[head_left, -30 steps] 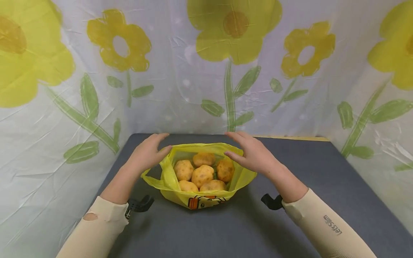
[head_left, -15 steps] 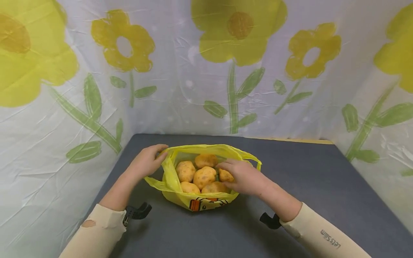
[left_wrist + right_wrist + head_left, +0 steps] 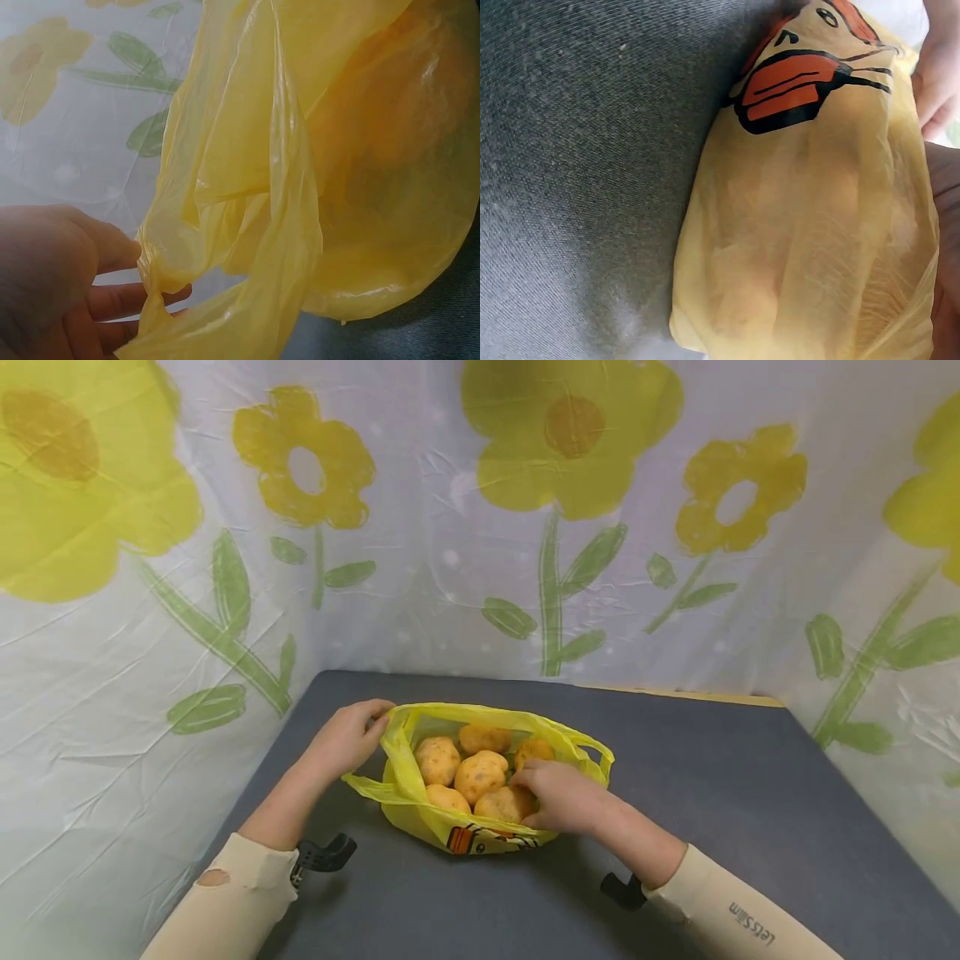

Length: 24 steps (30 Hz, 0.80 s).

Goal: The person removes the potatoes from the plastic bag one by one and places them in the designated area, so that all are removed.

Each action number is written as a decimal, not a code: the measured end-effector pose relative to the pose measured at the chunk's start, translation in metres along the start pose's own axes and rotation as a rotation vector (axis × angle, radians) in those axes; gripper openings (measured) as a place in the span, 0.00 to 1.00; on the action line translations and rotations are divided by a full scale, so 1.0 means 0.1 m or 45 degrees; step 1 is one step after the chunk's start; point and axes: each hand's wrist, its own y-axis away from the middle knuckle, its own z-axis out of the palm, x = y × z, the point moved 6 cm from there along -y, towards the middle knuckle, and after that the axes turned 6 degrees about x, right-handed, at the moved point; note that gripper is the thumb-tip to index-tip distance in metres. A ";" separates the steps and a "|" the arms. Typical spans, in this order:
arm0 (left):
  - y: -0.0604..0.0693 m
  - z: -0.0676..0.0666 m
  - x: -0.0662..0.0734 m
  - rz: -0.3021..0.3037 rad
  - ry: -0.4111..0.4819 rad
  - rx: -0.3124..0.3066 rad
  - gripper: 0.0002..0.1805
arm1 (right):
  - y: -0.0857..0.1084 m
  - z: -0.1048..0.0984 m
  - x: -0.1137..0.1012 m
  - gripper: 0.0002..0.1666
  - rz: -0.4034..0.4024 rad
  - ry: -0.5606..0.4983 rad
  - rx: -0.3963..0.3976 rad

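Observation:
A yellow plastic bag (image 3: 408, 814) with an orange-and-black print stands open on the table, holding several potatoes (image 3: 480, 775). At its left rim, my left hand (image 3: 347, 739) pinches the thin plastic; the left wrist view shows the thumb and fingers (image 3: 112, 301) around a gathered fold near the handle. My right hand (image 3: 562, 797) reaches over the right side into the bag. Its thumb and curled fingers are around the right end of the front potato (image 3: 501, 806), their tips partly hidden. In the right wrist view, the bag's printed wall (image 3: 802, 195) covers most of that hand.
The dark grey table (image 3: 712, 793) extends on both sides of the bag. Behind and beside it hangs a pale curtain (image 3: 420, 568) with yellow flowers. A loose bag handle (image 3: 596, 752) sticks out to the right.
Both hands hovered above the bag's sides earlier. The left has come down onto the rim and pinches it; the right has moved down and inward onto the front potato.

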 end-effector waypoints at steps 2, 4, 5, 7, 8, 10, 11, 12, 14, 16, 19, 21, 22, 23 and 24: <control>0.00 0.00 -0.01 -0.004 0.007 0.004 0.20 | 0.00 0.01 0.01 0.25 0.014 0.000 0.006; 0.00 -0.01 -0.01 -0.012 0.013 0.010 0.20 | 0.00 0.03 0.02 0.25 0.023 0.001 0.004; 0.00 -0.01 -0.02 -0.014 0.014 0.014 0.20 | 0.00 0.03 0.03 0.25 0.026 0.000 0.002; 0.01 -0.01 -0.02 -0.017 0.020 0.023 0.20 | 0.00 0.04 0.04 0.25 0.026 0.003 0.001; 0.01 -0.02 -0.03 -0.016 0.019 0.027 0.20 | 0.00 0.05 0.04 0.25 0.022 0.005 0.002; 0.01 -0.02 -0.04 -0.017 0.022 0.033 0.20 | 0.00 0.05 0.04 0.25 0.013 0.008 0.009; 0.01 -0.02 -0.04 -0.019 0.025 0.035 0.20 | 0.00 0.05 0.04 0.25 0.009 0.008 0.013; 0.02 -0.03 -0.04 -0.024 0.030 0.038 0.20 | 0.01 0.05 0.05 0.25 0.003 0.006 0.019; 0.02 -0.03 -0.03 -0.027 0.037 0.042 0.19 | 0.01 0.04 0.05 0.25 -0.006 -0.005 0.028; 0.02 -0.04 -0.02 -0.030 0.048 0.047 0.19 | 0.01 0.02 0.05 0.26 -0.012 -0.030 0.038; 0.02 -0.06 -0.01 -0.022 0.056 0.051 0.19 | 0.01 -0.04 0.07 0.27 -0.008 -0.052 0.068; 0.02 -0.07 0.00 -0.025 0.058 0.052 0.19 | 0.03 -0.10 0.06 0.29 -0.004 -0.074 0.101; 0.02 -0.07 0.00 -0.031 0.060 0.051 0.19 | 0.04 -0.13 0.06 0.30 -0.001 -0.080 0.120; 0.03 -0.07 0.00 -0.035 0.058 0.049 0.19 | 0.06 -0.17 0.06 0.31 0.002 -0.086 0.138; 0.03 -0.08 0.00 -0.040 0.059 0.046 0.19 | 0.07 -0.21 0.05 0.32 0.004 -0.100 0.154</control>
